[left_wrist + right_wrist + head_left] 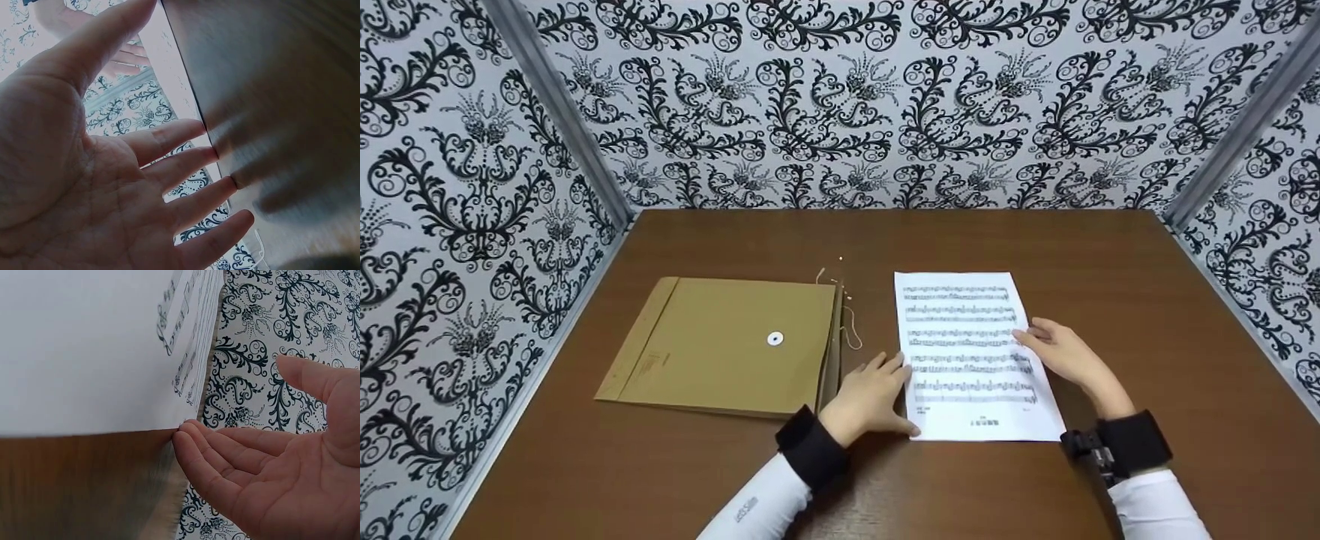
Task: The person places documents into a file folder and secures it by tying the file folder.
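A white page of sheet music (967, 352) lies on the brown table, its printed heading along the edge toward me. My left hand (870, 397) rests at the page's left edge, thumb by the near corner. In the left wrist view the left hand's fingers (169, 169) are spread and straight, their tips right at the paper's edge. At the right edge is my right hand (1069, 356), its thumb reaching over the page in the head view. The right wrist view has the right hand's fingers (214, 461) extended together at the paper's border, with the thumb standing apart.
To the left lies a brown paper document envelope (727, 330) with a white round button (775, 339). A thin white string (853, 330) trails from its right side, near small white specks. Patterned wall panels (840, 105) enclose the table's back and sides.
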The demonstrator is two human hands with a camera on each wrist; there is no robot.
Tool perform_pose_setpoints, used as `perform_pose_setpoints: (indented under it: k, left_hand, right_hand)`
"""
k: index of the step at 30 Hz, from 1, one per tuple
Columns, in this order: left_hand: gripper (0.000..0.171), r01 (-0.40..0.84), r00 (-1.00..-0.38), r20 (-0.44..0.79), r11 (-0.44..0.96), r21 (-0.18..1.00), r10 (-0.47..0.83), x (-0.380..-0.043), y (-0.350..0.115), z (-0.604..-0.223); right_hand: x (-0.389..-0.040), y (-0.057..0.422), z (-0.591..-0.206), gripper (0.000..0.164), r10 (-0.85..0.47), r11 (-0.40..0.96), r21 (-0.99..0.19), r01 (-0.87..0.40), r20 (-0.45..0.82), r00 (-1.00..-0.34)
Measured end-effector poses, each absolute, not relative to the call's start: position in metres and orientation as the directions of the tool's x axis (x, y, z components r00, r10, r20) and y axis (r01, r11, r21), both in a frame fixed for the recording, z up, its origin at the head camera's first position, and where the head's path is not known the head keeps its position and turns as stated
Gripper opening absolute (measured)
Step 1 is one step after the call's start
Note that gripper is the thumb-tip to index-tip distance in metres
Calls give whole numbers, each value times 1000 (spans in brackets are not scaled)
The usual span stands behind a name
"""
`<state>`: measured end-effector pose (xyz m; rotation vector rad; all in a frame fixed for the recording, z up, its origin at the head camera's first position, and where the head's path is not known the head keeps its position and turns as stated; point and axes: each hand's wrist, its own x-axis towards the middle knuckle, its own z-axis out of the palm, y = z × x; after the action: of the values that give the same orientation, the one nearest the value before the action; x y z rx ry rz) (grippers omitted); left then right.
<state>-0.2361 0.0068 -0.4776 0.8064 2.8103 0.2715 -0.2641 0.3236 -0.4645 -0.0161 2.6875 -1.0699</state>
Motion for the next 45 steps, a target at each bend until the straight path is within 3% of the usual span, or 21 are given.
perform_pose_setpoints:
  k: [9,28,38,45]
  left_hand:
    - [95,506,-825,-155,832,227,544,-238,8,-477]
    - [97,507,-823,-166,834,217,544,-238,9,-476]
    - [94,509,-821,-157,829,234,548,-236,8,-475]
    - [94,505,-824,-162,833,227,543,-235,8,-475]
  right_hand:
    - [-264,319,-469,82,-112,717,-695,60,-200,-974]
    - [-261,295,-469,102,-179,740,-673,3,-201,-963]
    - [-257,287,-468,92,-167,767,-642,-10,-184,-969]
    - [-257,284,-471,68,-147,715,-699,-24,-117,-982]
